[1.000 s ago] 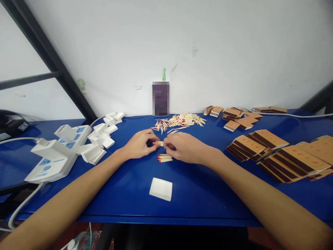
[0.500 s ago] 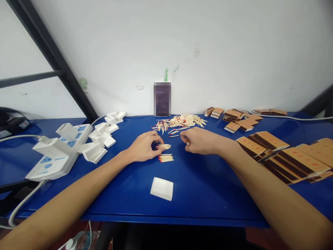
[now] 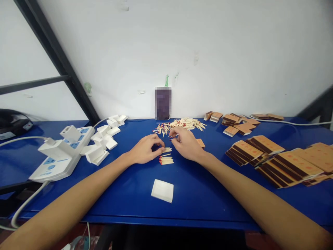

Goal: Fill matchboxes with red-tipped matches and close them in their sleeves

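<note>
Match bundle (image 3: 168, 150) pinched in left hand (image 3: 146, 148), match pile (image 3: 189, 123) just beyond right hand (image 3: 186, 143), its grip unclear

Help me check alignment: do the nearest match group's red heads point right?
No, that match group has its red heads at the left end.

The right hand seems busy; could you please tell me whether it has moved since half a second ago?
Yes; judged against the white tray, the right hand has shifted left, towards the left hand.
</note>
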Action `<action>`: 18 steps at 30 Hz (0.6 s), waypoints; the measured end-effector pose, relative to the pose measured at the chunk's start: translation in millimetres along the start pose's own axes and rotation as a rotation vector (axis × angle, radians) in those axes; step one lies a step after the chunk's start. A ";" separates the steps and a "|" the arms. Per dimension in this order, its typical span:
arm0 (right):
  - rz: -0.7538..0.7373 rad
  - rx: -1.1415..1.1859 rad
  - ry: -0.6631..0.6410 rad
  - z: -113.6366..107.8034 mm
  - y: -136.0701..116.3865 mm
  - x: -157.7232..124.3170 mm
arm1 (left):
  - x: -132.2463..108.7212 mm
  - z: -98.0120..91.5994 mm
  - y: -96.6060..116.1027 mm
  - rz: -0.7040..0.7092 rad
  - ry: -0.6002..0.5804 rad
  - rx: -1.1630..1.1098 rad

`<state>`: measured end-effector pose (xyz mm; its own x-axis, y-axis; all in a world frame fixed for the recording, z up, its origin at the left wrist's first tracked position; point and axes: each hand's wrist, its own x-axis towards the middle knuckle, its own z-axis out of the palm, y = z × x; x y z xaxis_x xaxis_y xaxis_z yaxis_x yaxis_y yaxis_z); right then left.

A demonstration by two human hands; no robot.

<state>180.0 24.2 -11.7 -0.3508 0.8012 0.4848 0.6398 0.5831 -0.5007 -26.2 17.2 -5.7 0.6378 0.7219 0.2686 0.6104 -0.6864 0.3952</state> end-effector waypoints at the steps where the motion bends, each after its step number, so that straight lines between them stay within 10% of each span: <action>1: 0.047 -0.010 0.017 4.1 2.8 0.2 | -0.2 -0.2 0.0 0.001 -0.007 -0.003; 18: 0.049 -0.381 -0.237 -9.1 12.6 0.5 | 2.9 0.8 -4.7 -0.032 -0.009 -0.081</action>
<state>194.1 30.7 -11.3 -0.4322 0.8613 0.2670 0.8503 0.4879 -0.1973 -26.8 22.5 -7.5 0.6226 0.7426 0.2468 0.5909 -0.6529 0.4738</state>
